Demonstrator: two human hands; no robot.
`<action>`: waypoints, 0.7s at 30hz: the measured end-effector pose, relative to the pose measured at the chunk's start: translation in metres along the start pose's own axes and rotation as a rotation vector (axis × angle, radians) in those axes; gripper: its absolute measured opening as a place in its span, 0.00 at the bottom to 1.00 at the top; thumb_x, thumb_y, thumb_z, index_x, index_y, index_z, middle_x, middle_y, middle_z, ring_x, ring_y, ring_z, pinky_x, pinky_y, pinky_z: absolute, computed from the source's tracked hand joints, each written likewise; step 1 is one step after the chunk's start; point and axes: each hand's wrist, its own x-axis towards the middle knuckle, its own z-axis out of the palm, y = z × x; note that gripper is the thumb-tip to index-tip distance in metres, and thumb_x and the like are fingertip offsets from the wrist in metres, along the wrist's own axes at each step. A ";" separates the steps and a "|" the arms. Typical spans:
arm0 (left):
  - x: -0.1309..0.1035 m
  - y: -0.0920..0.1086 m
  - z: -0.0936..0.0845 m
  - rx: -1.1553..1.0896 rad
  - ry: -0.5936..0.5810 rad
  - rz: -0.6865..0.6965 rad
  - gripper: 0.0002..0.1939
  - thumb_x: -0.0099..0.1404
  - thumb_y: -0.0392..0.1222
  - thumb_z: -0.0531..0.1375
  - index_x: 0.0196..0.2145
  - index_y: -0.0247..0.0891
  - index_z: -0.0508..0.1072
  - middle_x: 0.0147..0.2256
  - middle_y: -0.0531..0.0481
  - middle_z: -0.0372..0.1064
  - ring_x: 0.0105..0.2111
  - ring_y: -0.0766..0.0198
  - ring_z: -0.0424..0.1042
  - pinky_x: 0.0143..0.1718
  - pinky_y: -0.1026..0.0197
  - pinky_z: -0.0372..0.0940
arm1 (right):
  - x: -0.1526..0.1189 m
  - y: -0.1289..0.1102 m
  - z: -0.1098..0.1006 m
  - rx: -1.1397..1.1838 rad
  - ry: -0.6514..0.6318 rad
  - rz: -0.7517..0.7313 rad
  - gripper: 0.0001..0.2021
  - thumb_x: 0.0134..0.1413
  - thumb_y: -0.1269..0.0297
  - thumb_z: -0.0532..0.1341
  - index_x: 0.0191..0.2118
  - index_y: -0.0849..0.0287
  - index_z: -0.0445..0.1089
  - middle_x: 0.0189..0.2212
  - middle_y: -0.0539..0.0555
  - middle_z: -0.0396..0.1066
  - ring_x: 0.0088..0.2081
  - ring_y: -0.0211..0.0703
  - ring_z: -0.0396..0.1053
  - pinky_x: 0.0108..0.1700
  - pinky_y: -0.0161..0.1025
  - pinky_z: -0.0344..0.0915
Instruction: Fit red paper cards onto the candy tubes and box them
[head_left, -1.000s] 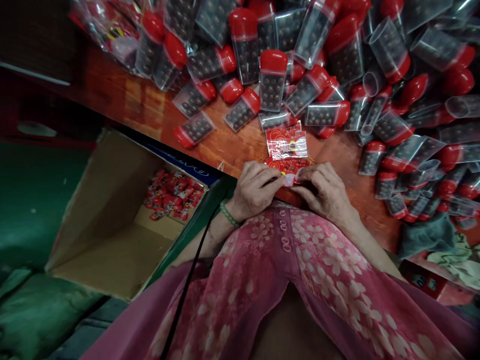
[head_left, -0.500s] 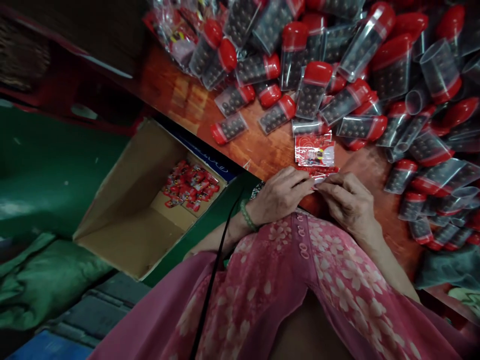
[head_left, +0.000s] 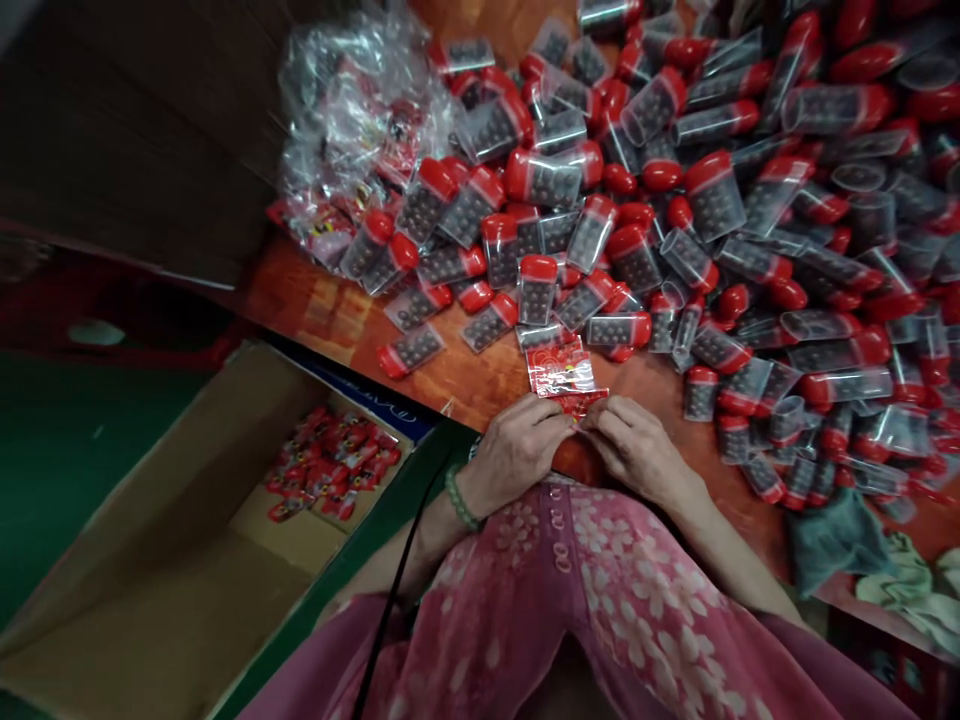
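My left hand (head_left: pixel 519 452), with a green bead bracelet (head_left: pixel 459 500) at the wrist, is closed on the near left edge of a small red plastic packet (head_left: pixel 583 403). My right hand (head_left: pixel 639 448) pinches the same packet from the other side, its fingertips close to the left ones. Just beyond lies another red printed packet (head_left: pixel 559 368), flat on the wooden table (head_left: pixel 480 385). Past that, clear tubes with red caps, filled with dark balls, are heaped; one tube (head_left: pixel 538 290) lies close behind the packets. My fingers hide part of the held packet.
An open cardboard box (head_left: pixel 277 545) on the left holds several finished-looking red packets (head_left: pixel 334 460). Clear plastic bags (head_left: pixel 360 110) are piled at the table's far left. A dark cloth (head_left: pixel 840 545) and a pale cloth (head_left: pixel 911 590) lie at the right edge.
The camera view has shifted, showing more of the table's far side and the bags. Both hands stay on the packet at the table edge, with only slight finger movement.
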 end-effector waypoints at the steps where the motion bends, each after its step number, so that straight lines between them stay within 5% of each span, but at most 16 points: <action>1: 0.001 0.000 -0.001 -0.026 -0.013 -0.007 0.12 0.75 0.37 0.55 0.37 0.35 0.77 0.35 0.47 0.77 0.35 0.63 0.74 0.38 0.60 0.73 | 0.001 0.000 -0.007 0.016 -0.064 0.015 0.06 0.69 0.67 0.57 0.40 0.57 0.71 0.36 0.56 0.76 0.37 0.45 0.74 0.41 0.42 0.74; 4: 0.004 0.000 -0.002 -0.087 -0.039 -0.040 0.11 0.74 0.35 0.55 0.38 0.33 0.78 0.36 0.46 0.77 0.35 0.63 0.75 0.38 0.60 0.74 | 0.007 0.004 -0.031 0.130 -0.184 0.045 0.09 0.68 0.67 0.60 0.51 0.57 0.69 0.44 0.57 0.76 0.44 0.45 0.75 0.48 0.44 0.75; 8: 0.005 0.001 0.000 -0.133 0.020 -0.081 0.09 0.71 0.32 0.58 0.35 0.33 0.78 0.33 0.46 0.78 0.33 0.63 0.75 0.36 0.61 0.73 | 0.031 0.015 -0.050 0.040 -0.026 0.061 0.12 0.68 0.71 0.57 0.53 0.56 0.70 0.47 0.58 0.75 0.47 0.48 0.74 0.50 0.47 0.74; 15: 0.012 0.002 -0.003 -0.310 0.289 -0.257 0.07 0.61 0.35 0.70 0.27 0.34 0.78 0.26 0.51 0.78 0.26 0.70 0.75 0.31 0.68 0.70 | 0.094 0.023 -0.037 -0.278 0.034 0.061 0.09 0.69 0.65 0.57 0.50 0.57 0.73 0.50 0.60 0.73 0.54 0.58 0.69 0.55 0.58 0.69; 21: 0.016 -0.004 -0.010 -0.484 0.303 -0.315 0.05 0.60 0.39 0.72 0.29 0.36 0.81 0.29 0.51 0.81 0.29 0.69 0.78 0.32 0.69 0.71 | 0.117 0.021 -0.030 -0.272 -0.052 0.031 0.13 0.74 0.63 0.50 0.49 0.60 0.71 0.51 0.60 0.71 0.57 0.58 0.66 0.57 0.59 0.65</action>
